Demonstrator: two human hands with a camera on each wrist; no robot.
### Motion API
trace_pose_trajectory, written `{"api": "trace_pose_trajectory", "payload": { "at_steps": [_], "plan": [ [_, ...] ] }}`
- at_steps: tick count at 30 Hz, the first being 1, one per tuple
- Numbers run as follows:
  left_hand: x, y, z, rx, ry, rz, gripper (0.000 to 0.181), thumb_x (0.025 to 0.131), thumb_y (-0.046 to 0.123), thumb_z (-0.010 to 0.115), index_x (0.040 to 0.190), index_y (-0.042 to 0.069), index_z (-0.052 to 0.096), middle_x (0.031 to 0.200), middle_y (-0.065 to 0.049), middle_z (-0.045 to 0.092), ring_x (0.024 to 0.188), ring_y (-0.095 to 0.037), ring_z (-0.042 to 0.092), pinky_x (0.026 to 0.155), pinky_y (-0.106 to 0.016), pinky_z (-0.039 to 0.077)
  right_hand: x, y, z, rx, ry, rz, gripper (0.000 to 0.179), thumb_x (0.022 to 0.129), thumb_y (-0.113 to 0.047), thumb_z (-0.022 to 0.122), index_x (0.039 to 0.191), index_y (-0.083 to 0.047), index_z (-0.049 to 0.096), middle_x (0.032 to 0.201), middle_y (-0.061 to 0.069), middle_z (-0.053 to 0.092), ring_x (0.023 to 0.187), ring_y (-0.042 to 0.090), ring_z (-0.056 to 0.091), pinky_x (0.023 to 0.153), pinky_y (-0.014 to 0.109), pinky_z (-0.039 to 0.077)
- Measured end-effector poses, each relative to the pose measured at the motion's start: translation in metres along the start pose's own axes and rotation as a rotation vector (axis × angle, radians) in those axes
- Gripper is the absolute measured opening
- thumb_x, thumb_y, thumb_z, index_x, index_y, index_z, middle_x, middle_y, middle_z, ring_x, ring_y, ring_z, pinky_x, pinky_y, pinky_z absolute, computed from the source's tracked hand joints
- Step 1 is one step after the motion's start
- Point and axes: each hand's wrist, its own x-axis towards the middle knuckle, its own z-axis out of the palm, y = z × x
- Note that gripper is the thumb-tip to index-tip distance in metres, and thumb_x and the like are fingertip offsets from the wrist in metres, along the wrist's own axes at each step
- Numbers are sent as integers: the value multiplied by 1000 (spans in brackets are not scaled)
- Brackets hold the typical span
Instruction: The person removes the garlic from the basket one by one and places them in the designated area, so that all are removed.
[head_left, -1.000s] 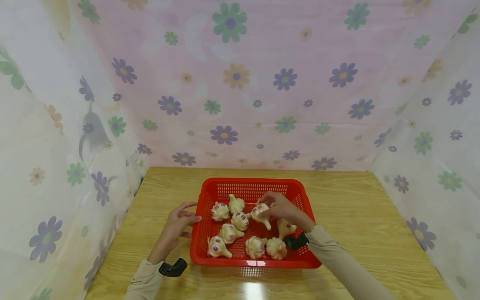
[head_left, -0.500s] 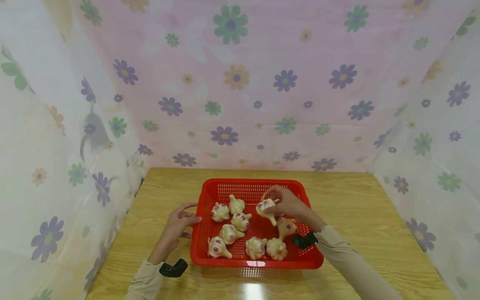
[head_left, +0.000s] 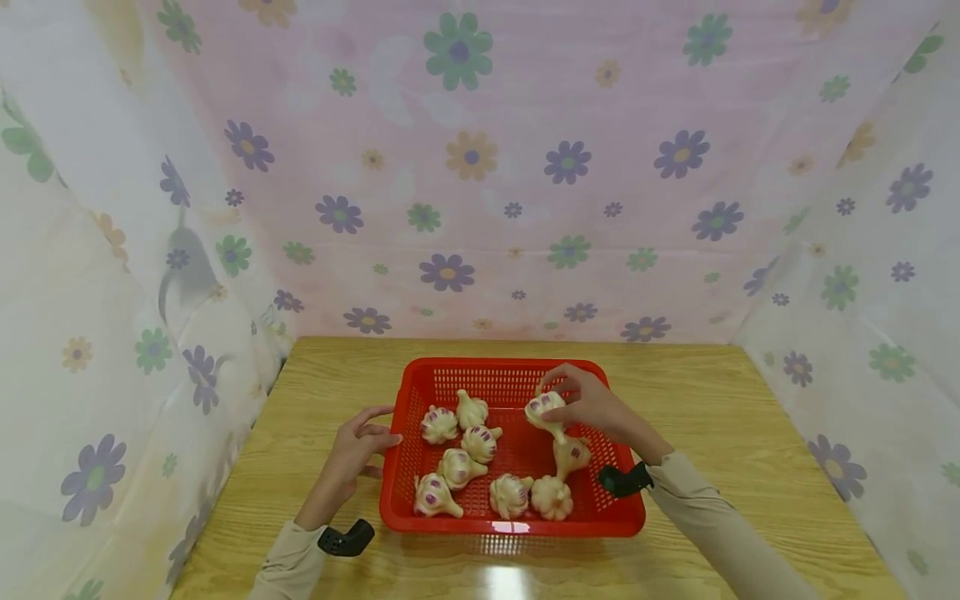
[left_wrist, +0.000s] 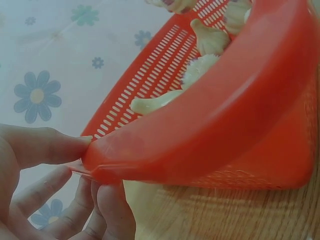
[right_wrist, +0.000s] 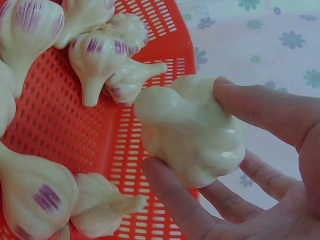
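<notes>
My right hand (head_left: 596,407) holds a garlic bulb (head_left: 543,408) over the right back part of a red plastic basket (head_left: 450,525). In the right wrist view, the thumb presses the pale bulb (right_wrist: 192,132) from one side and the fingers support it from the other. My left hand (head_left: 352,450) pinches the basket's left rim (left_wrist: 105,155), thumb on top and fingers beneath. Several purple-streaked garlic bulbs lie in the basket, mostly in its left half. A bulb (head_left: 573,454) lies just below the held one, beside a paler bulb (head_left: 552,498) near the front.
The basket stands on a wood-grain table (head_left: 720,433). A flowered cloth (head_left: 480,208) hangs behind the table and along both sides. Each wrist wears a small black device, the left one (head_left: 347,537) just outside the basket's front left corner.
My right hand has lifted the garlic bulb from the middle of the basket and carried it to the right and slightly back. My left hand stays on the rim.
</notes>
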Motion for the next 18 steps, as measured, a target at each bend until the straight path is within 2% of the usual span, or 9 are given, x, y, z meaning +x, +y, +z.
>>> {"api": "trace_pose_trajectory", "payload": {
  "at_steps": [9, 18],
  "plan": [
    [0, -2, 0, -13, -2, 1, 48, 82, 9, 70, 127, 19, 58, 102, -18, 64, 74, -27, 64, 48, -38, 53, -8, -2, -14, 8, 4, 8, 49, 81, -16, 75, 121, -2, 50, 122, 20, 48, 102, 36, 54, 74, 41, 53],
    [-1, -2, -1, -30, -8, 5, 48, 82, 10, 70, 127, 18, 58, 100, -15, 64, 74, -25, 63, 49, -39, 54, -13, -3, -28, 1, 26, -7, 45, 84, -17, 72, 121, -2, 50, 117, 20, 52, 97, 31, 56, 74, 45, 54]
  ]
}}
